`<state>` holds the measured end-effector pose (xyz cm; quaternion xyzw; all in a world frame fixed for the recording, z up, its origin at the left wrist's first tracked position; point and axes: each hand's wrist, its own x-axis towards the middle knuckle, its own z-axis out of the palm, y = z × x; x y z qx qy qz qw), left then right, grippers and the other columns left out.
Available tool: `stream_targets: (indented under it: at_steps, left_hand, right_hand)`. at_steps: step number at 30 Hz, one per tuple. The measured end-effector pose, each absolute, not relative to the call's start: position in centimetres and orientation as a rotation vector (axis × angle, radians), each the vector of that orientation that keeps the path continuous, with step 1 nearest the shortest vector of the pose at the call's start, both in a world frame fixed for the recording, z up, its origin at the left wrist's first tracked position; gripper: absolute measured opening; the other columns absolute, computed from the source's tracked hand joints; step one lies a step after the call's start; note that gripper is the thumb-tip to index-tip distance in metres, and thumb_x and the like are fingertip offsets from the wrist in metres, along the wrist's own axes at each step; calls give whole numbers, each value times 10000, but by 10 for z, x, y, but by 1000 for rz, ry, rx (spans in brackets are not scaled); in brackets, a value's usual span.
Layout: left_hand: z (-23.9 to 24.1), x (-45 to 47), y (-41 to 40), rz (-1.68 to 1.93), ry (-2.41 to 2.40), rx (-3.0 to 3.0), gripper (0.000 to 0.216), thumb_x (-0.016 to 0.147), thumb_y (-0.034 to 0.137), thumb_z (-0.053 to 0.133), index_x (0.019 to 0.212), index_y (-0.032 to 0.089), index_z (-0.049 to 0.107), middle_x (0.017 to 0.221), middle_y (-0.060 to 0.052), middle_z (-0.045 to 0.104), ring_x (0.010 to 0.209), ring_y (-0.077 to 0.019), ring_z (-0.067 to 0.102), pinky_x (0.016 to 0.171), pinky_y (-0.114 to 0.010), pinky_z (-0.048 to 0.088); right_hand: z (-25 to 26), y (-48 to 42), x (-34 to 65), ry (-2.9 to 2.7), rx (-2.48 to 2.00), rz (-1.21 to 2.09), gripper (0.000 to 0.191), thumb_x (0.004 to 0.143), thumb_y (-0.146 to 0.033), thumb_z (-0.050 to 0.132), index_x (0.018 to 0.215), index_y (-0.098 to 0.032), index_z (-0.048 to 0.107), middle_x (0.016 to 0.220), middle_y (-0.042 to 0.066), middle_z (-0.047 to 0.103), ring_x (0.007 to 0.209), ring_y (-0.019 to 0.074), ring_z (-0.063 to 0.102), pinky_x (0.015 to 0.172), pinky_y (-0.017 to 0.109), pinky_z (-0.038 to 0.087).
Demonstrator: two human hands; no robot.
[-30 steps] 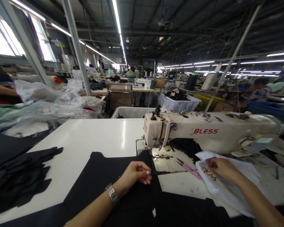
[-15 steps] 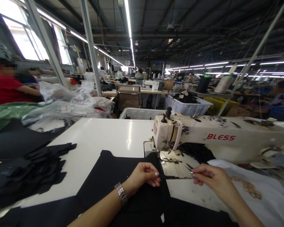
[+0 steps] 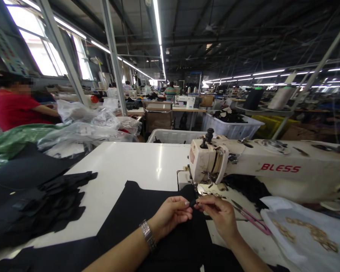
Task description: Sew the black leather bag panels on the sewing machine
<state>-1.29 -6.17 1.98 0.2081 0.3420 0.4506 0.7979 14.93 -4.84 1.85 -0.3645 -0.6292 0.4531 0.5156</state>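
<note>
Nearest of all, the left hand [image 3: 172, 213], a metal-link band [image 3: 147, 235] round its wrist, has thumb and forefinger pinched on the end of a narrow black strip [image 3: 193, 203]. Right beside it, the right hand [image 3: 219, 217] meets that strip with thumb and fingertips pressed together; they seem to grip a small gold-coloured piece [image 3: 197, 201], though it is too small to make out properly. Both hands are above a broad black cloth [image 3: 136, 211], which reaches up to the needle end of the sewing machine [image 3: 251, 156].

To the right of the right hand lie pink-handled snips [image 3: 246, 214], tips toward the machine, and just beside them a white bag [image 3: 297, 247] with gold-coloured rings [image 3: 323, 236] strung out in a line and a cluster. Over on the left, a heap of black cut pieces [image 3: 56, 200] overlaps the edge of the white tabletop [image 3: 124, 162].

Beyond the table are crumpled clear plastic bags [image 3: 85, 130] near a person in a red top [image 3: 14, 109], and a white crate [image 3: 229, 130] filled with dark scraps. Farther back stand a brown chair [image 3: 158, 121] and another sewing machine [image 3: 185, 101], close to a person in a striped top [image 3: 170, 91].
</note>
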Motion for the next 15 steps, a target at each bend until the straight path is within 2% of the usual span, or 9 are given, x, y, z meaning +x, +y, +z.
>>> stream_targets:
  at_steps: [8,15]
  left_hand:
    - [22,-14,-62,956,728,387,81,688,33,560,617,68,547,540,-79,624,435,-110,593,386,-116,457]
    - [24,-15,-64,936,704,301,134,728,-7,492,639,69,557,545,-66,628,459,-96,603,439,-107,478]
  right_hand:
    - [25,-51,149,-1723,-853,763,106,702,-158,586,745,-237,642,726,4,668,652,165,633,596,270,531]
    - [26,-51,151,-1892,-756,419,199,716,-83,565,805,-252,624,809,0,683,763,159,634,714,275,510]
